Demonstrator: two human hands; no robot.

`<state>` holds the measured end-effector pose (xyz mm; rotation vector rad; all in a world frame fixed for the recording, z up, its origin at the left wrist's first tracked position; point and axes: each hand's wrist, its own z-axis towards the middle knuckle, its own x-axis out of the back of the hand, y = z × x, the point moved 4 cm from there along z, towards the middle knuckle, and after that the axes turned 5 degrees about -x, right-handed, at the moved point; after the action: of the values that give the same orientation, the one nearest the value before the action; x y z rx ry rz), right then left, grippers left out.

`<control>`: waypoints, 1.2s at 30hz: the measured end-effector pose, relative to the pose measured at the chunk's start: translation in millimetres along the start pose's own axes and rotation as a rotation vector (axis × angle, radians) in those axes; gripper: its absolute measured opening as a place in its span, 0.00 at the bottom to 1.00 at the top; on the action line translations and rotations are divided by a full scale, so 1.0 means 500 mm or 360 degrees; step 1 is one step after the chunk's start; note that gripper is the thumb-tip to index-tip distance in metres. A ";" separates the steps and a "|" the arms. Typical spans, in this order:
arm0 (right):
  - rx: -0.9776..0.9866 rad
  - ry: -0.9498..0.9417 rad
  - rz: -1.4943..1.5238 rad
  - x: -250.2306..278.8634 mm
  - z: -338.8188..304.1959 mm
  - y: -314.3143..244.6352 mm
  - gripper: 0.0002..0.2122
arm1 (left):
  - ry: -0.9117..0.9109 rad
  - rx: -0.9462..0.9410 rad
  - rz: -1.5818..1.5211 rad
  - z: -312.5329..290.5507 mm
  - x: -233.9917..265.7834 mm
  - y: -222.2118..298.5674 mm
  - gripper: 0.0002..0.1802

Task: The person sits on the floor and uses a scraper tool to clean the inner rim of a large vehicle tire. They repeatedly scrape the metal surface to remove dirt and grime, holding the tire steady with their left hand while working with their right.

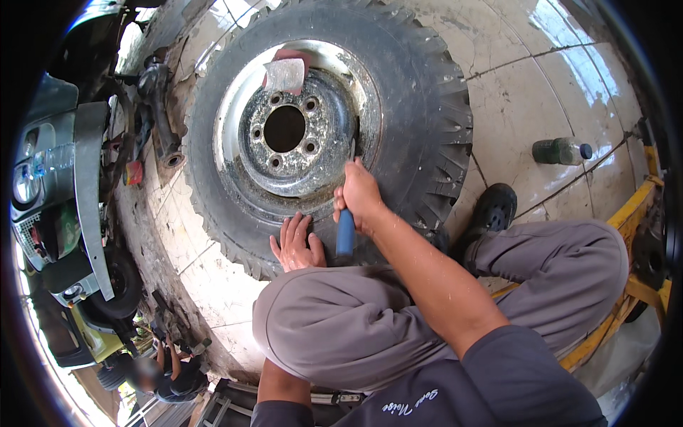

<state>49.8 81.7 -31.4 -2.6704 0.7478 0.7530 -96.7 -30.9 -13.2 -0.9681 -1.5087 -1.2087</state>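
Tool: right inner side of rim, long axis fore-and-aft | right hand: nearer, fingers clenched round tool | left hand: fingers released, resting on tire nearside of rim

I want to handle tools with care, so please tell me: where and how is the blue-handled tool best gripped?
Probably by its blue handle, from the person's side, with a full wrap: this thicker end points toward the person, the narrow end away, over the wheel. The right hand holds the tool, leaving the handle's rear exposed.
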 end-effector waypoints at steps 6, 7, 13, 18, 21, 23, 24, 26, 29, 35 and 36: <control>0.0157 -0.0002 0.0108 -0.013 0.008 0.000 0.14 | 0.0026 -0.0011 0.0007 -0.003 0.000 -0.007 0.24; 0.0092 -0.0006 0.0122 -0.009 0.008 -0.007 0.12 | 0.0035 -0.0005 0.0003 -0.003 0.000 -0.001 0.24; 0.0063 0.0021 0.0067 -0.011 -0.010 0.017 0.16 | 0.0041 0.0006 0.0013 -0.007 0.000 0.000 0.24; -0.0008 0.0024 0.0141 -0.003 0.010 -0.013 0.12 | 0.0063 0.0004 -0.0024 -0.014 -0.008 0.001 0.23; -0.0043 -0.0032 -0.0111 0.009 -0.013 -0.037 0.11 | 0.0042 0.0052 -0.0034 -0.006 -0.003 -0.008 0.23; -0.0085 -0.0153 -0.0404 0.004 -0.061 -0.068 0.09 | 0.0083 0.0036 -0.0044 -0.013 0.011 -0.010 0.23; -0.0072 -0.0240 -0.0584 -0.002 -0.085 -0.094 0.09 | 0.0108 0.0019 -0.0066 -0.010 0.008 -0.009 0.22; 0.0094 -0.0132 -0.1160 0.000 -0.115 -0.155 0.11 | 0.0155 -0.0005 -0.0073 -0.010 0.008 -0.007 0.22; 0.0492 0.0145 -0.2386 -0.005 -0.143 -0.230 0.20 | 0.0206 -0.0010 -0.0082 -0.011 -0.002 -0.020 0.22; 0.1264 0.0379 -0.4156 -0.036 -0.139 -0.284 0.14 | 0.0177 -0.0006 -0.0112 -0.011 -0.012 -0.022 0.23; 0.1304 0.0353 -0.4263 -0.042 -0.130 -0.286 0.14 | 0.0176 -0.0015 -0.0109 -0.009 -0.013 -0.021 0.23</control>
<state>138.6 184.3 49.9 -0.9059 -1.7768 -0.5503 -104.4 -37.8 -21.7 -0.8480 -1.4600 -1.2976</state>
